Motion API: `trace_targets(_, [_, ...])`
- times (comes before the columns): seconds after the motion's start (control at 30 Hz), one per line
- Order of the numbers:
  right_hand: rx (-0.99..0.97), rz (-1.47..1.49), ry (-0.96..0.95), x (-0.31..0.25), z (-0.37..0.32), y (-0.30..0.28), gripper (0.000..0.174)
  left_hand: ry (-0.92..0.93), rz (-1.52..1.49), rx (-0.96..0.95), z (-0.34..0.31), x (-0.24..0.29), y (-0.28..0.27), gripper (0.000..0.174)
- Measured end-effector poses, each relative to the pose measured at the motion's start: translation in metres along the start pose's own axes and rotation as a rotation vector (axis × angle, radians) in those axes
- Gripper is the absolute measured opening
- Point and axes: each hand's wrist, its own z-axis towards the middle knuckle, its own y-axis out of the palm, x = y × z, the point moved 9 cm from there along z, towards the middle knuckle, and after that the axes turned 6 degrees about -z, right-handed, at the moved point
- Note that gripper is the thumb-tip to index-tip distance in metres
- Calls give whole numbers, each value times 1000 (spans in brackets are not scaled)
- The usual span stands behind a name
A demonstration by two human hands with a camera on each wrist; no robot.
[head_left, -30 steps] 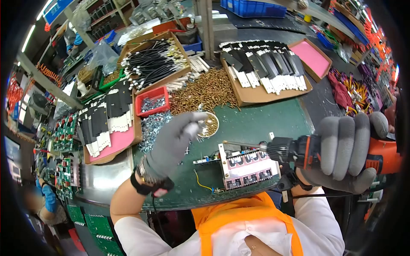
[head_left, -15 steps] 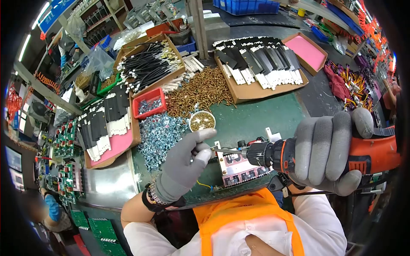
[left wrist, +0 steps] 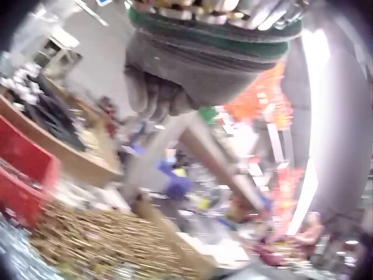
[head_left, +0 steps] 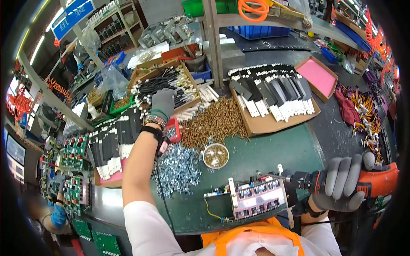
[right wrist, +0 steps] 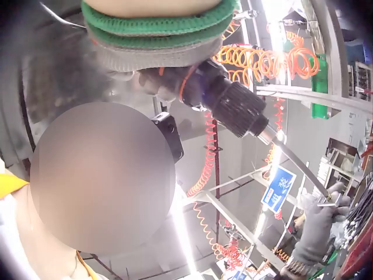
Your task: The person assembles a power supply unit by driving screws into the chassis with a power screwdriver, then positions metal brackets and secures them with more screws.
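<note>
My gloved left hand (head_left: 163, 102) reaches over the box of black cables (head_left: 149, 87), its fingertips hidden in the head view. In the blurred left wrist view the left hand (left wrist: 180, 79) has loosely bent fingers, with nothing visible in them. My right hand (head_left: 341, 183) grips an orange and black power driver (head_left: 378, 181). Its long bit (head_left: 271, 175) points left above an assembly (head_left: 258, 198) of pink and metal plates with dark parts. In the right wrist view the driver's chuck (right wrist: 239, 108) shows clearly.
Brass screws (head_left: 213, 121) lie heaped beside blue-silver clips (head_left: 177, 168). A round dish (head_left: 215, 155) holds small brass pieces. A red bin (head_left: 174, 130) sits behind the clips. Boxes of black and white strips (head_left: 277, 117) stand left and right; a metal post (head_left: 213, 47) rises behind.
My left hand has moved from near the driver's bit, away from me and leftward to the cable box. The driver, still in my right hand, has drawn back to the right.
</note>
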Motion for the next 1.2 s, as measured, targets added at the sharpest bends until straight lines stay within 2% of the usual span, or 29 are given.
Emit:
trace_targets(0.1, [10, -18, 53, 2, 4, -2, 49, 53, 230, -129, 30, -9, 47, 21])
trace_targets(0.13, [7, -21, 49, 3, 4, -6, 49, 0, 243, -175, 35, -9, 55, 21])
trace_targets(0.2, [-39, -44, 58, 5, 1, -15, 62, -54, 250, -221, 42, -3, 65, 22])
trace_targets(0.3, [-5, -14, 58, 11, -1, -17, 63, -134, 316, -294, 44, -3, 74, 18])
trace_targets(0.37, [4, 18, 64, 10, -3, -20, 60, -28, 381, -117, 44, 14, 54, 13])
trace_targets(0.43, [-11, 41, 72, 7, -3, -18, 57, 27, 323, -71, 36, 20, 39, 11])
trace_targets(0.5, [8, 41, 62, 4, -4, -18, 53, 112, 62, 63, 26, 31, 15, 18])
trace_targets(0.53, [3, 62, 64, 3, -5, -14, 55, 148, -107, 48, 15, 42, 1, 21])
trace_targets(0.57, [0, 80, 67, 1, -7, -11, 57, 149, -108, 37, 4, 54, -14, 21])
trace_targets(0.63, [-46, 72, 116, 0, -9, 1, 62, 319, -302, 81, -27, 100, -53, 19])
trace_targets(0.67, [-39, 80, 123, -2, -11, 3, 63, 319, -313, 61, -41, 118, -65, 19])
trace_targets(0.73, [-56, 84, 184, -3, -18, 9, 66, 495, -455, 126, -79, 163, -99, 18])
trace_targets(0.77, [-46, 167, 91, -3, -18, 17, 49, 491, -473, 106, -98, 178, -107, 18])
trace_targets(0.87, [-79, 226, 124, 1, -29, 19, 58, 447, -504, -11, -157, 215, -121, 15])
trace_targets(0.9, [-165, 297, 125, 5, -34, 20, 62, 426, -528, -79, -174, 228, -122, 15])
trace_targets(0.97, [-72, 239, 229, 14, -42, 18, 63, 399, -562, -158, -205, 243, -118, 16])
trace_targets(1.03, [-144, 285, 316, 22, -47, 19, 65, 380, -558, -321, -229, 256, -105, 16])
trace_targets(1.1, [-217, 371, 426, 30, -55, 21, 65, 385, -575, -272, -245, 262, -100, 17])
trace_targets(1.2, [-262, 412, 423, 38, -59, 30, 61, 390, -545, -256, -256, 267, -96, 17])
